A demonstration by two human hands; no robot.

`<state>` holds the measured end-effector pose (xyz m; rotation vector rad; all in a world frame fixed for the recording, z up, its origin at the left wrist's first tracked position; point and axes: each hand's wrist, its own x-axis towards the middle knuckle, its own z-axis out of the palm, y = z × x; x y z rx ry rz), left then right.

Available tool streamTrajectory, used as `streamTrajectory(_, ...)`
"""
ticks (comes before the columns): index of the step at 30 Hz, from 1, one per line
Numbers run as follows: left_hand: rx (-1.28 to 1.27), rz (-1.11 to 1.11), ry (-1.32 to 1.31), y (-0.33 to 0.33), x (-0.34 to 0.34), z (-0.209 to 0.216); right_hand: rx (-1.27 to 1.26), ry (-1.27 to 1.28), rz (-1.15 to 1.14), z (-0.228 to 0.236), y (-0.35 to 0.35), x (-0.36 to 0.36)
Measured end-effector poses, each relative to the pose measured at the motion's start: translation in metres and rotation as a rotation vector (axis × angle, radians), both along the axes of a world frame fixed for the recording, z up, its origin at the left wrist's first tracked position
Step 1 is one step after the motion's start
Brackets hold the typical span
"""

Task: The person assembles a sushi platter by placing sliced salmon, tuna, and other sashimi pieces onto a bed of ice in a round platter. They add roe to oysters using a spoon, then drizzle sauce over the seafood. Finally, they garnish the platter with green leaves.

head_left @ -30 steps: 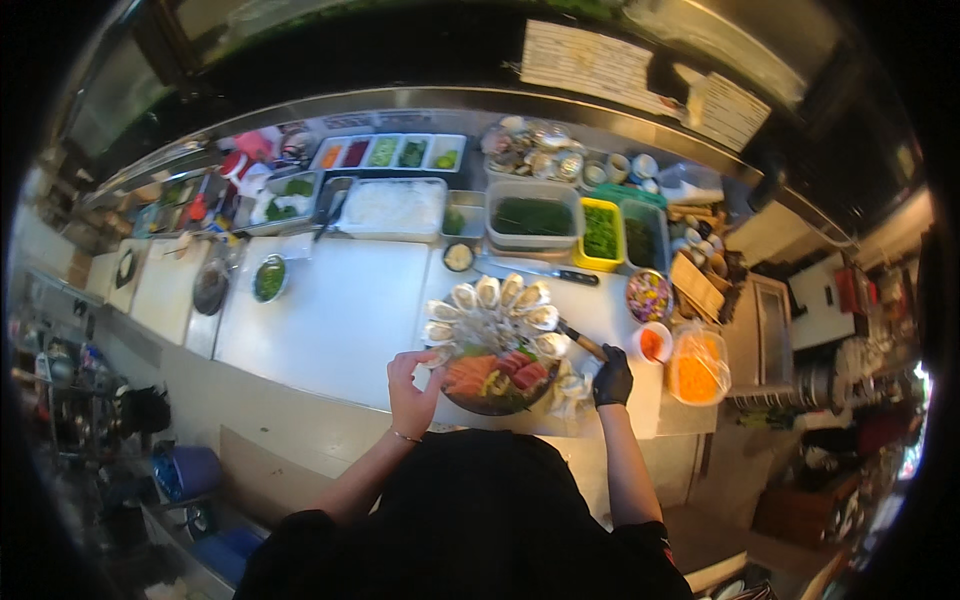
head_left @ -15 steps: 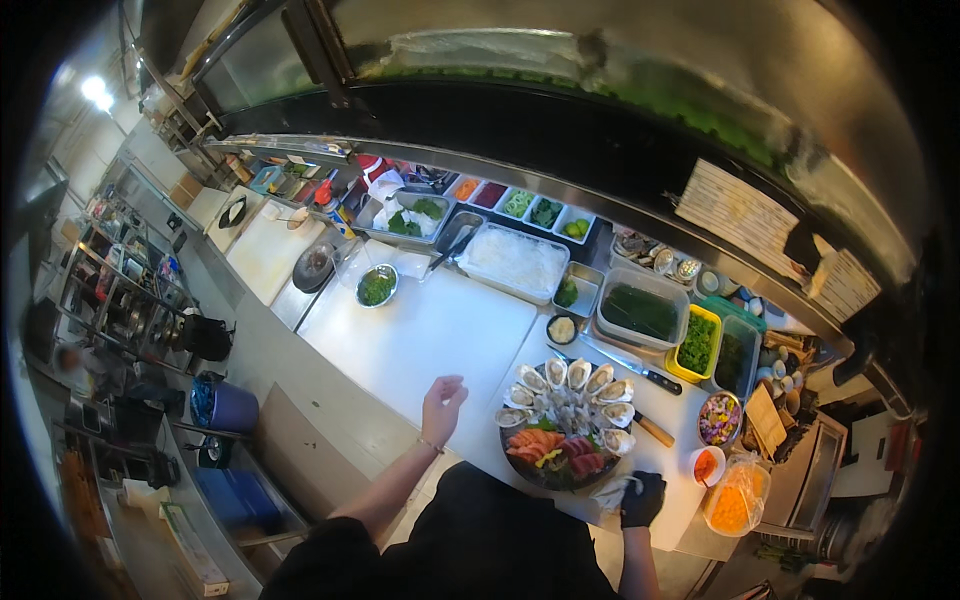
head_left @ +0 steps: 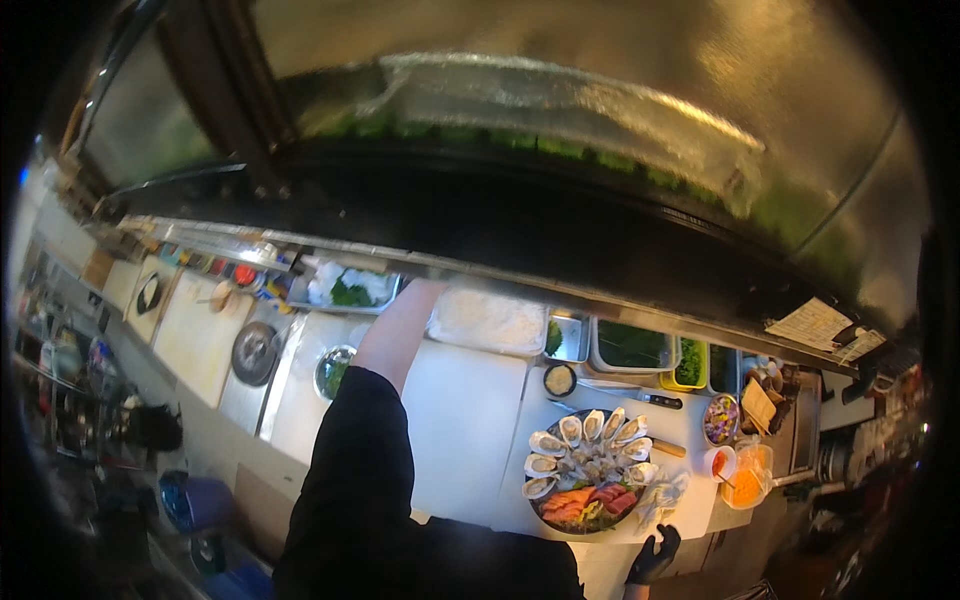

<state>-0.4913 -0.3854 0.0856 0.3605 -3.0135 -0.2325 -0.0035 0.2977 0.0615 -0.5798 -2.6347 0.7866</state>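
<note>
While the left arm stretches far forward in its dark sleeve [head_left: 360,450], we lose the left hand behind the rail at the back of the counter [head_left: 465,420], near the tray of white rice [head_left: 488,320] and the tray of greens [head_left: 345,288]; we cannot tell whether its fingers are spread or closed, or whether it holds anything. The right hand [head_left: 655,555], in a black glove, rests low at the counter's near edge, just beside the round platter [head_left: 590,470], its fingers loosely spread and clamped on nothing. The platter sits on the white counter to the right of the body, with oysters [head_left: 585,440] fanned round its far half and orange and red sliced fish [head_left: 585,500] on its near half. A small dark bowl [head_left: 559,379] stands just behind it, a black-handled knife [head_left: 640,398] beside that. To the right are an orange tub [head_left: 745,485] and a bowl of flowers [head_left: 721,419]. Behind run green-filled containers [head_left: 632,345].
</note>
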Motion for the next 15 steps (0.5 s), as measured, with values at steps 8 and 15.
streamTrajectory(8,0.015,-0.001,-0.241,-0.041,-0.026,-0.026,0.090,-0.019,0.078,0.006,-0.032,0.092)
streamTrajectory(15,0.126,0.001,-0.219,-0.053,-0.025,-0.023,-0.050,-0.102,0.163,0.023,-0.043,0.028)
